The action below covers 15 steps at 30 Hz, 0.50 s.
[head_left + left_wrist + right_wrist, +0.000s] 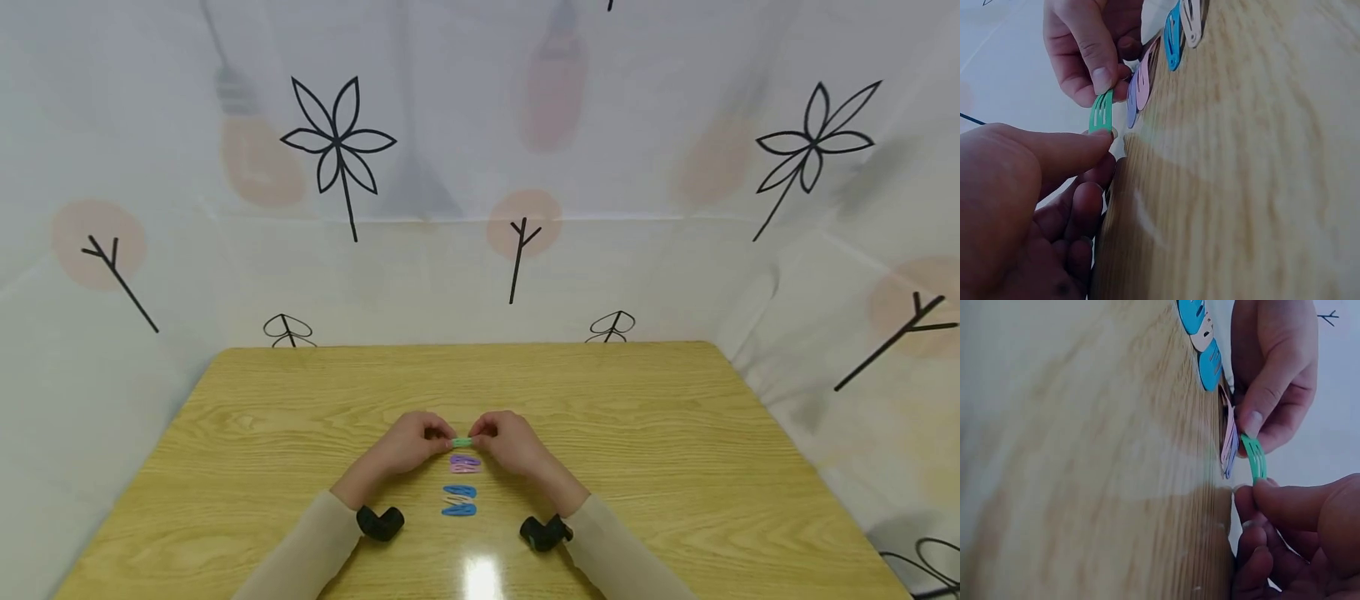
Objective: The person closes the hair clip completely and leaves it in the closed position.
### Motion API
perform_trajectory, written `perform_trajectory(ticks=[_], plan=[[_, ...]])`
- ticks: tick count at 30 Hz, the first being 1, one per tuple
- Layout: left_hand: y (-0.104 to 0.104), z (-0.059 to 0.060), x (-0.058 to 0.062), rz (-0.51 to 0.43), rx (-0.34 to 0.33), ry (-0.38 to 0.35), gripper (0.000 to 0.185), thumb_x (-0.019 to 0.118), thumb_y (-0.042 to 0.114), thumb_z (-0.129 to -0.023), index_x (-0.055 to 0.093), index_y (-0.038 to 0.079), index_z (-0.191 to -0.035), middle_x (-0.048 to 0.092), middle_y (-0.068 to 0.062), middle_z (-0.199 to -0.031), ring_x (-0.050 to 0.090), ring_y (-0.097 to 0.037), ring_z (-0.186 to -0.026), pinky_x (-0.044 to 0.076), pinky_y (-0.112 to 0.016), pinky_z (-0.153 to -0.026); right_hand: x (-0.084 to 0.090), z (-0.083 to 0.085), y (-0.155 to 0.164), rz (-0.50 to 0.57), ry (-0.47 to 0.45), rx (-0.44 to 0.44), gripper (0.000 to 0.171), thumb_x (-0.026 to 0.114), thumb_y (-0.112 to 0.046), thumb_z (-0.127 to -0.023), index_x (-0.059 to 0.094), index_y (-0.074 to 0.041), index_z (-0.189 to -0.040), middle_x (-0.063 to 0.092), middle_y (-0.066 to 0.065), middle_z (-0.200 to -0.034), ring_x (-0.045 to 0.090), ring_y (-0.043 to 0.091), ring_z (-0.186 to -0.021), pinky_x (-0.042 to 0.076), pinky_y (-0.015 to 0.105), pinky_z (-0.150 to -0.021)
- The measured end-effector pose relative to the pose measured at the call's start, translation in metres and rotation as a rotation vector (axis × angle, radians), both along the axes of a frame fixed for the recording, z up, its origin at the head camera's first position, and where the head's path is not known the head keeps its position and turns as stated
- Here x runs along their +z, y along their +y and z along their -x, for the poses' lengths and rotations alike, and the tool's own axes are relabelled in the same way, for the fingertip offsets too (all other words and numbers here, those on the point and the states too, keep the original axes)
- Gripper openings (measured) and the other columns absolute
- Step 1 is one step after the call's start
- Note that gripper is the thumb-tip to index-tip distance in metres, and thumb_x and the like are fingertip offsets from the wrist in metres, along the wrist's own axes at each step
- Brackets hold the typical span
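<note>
A green snap hair clip [461, 442] spans the gap between both hands. My left hand [411, 440] pinches one end of it between thumb and fingertips, and my right hand [512, 443] pinches the other end the same way. In the left wrist view the green clip [1101, 111] shows its slotted face, held at both tips. Just nearer to me lie a purple hair clip [465, 459] and a pink hair clip [465, 468], side by side on the table.
Closer to me on the wooden table [637, 400] lie a blue hair clip [460, 491], a beige one [457, 500] and another blue one [459, 510] in a column. A patterned cloth [450, 283] hangs behind and along both sides of the table.
</note>
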State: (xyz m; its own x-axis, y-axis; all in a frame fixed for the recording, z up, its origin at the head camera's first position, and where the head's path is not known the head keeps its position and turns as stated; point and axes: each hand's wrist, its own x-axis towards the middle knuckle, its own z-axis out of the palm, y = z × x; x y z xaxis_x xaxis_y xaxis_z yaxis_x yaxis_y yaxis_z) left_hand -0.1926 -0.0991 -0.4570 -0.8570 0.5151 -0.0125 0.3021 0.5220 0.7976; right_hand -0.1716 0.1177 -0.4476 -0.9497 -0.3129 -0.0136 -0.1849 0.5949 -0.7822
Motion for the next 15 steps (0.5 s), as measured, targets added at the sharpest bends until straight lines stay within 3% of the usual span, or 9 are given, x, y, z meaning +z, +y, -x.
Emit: perform_trajectory(ticks=[15], plan=[[0.0040, 0.0012, 0.0027, 0.039, -0.012, -0.007, 0.004, 0.069, 0.015, -0.094, 0.073, 0.013, -0.094, 0.060, 0.004, -0.079, 0.053, -0.013, -0.071, 0.044, -0.030, -0.065, 0.0019, -0.0001, -0.0003, -0.080, 0.038, 0.080, 0.009, 0.067, -0.002, -0.093, 0.071, -0.007, -0.087, 0.062, -0.002, -0.081, 0.052, 0.013, -0.073, 0.045, 0.032, -0.068]])
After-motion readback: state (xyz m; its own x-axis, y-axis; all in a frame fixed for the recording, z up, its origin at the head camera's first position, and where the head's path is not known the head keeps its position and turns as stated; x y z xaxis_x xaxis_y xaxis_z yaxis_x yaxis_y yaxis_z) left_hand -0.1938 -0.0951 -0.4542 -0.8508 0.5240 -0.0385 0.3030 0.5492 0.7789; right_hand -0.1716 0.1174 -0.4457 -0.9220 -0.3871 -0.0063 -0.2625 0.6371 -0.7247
